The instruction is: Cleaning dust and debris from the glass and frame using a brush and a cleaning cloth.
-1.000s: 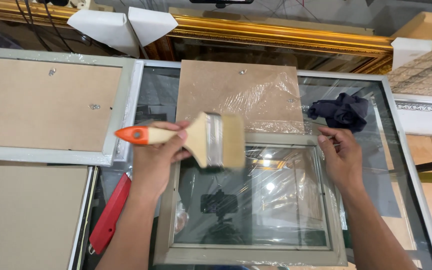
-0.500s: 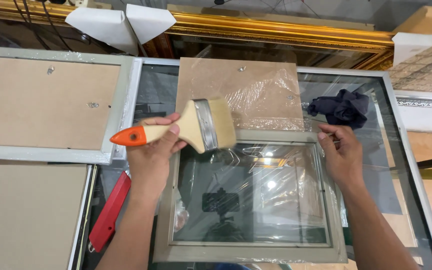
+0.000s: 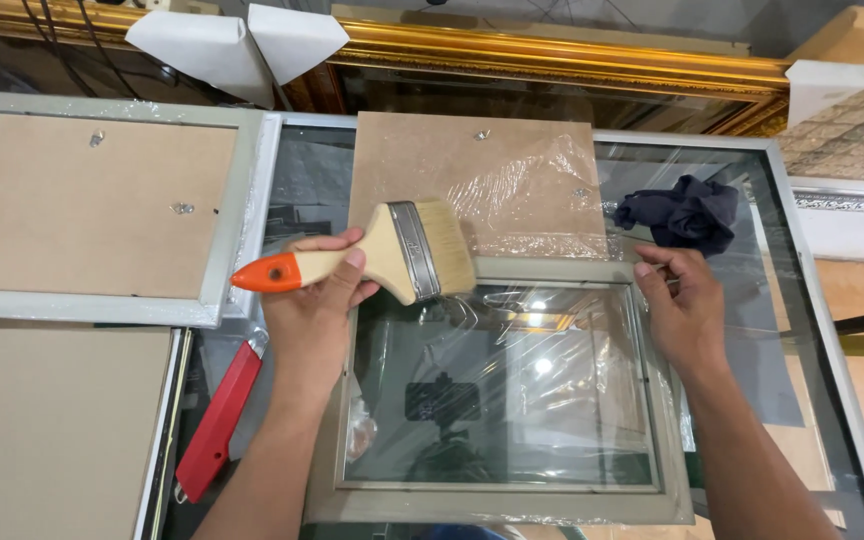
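Brush gripped in my left hand, fingers curled round handle, bristles over frame top edge. Right hand fingers press frame corner. Glass might crack if I push hard. Loose plastic wrap could snag bristles.

Left hand curled in a closed grip (thumb on top), right hand pressed flat, both forearms reaching far.
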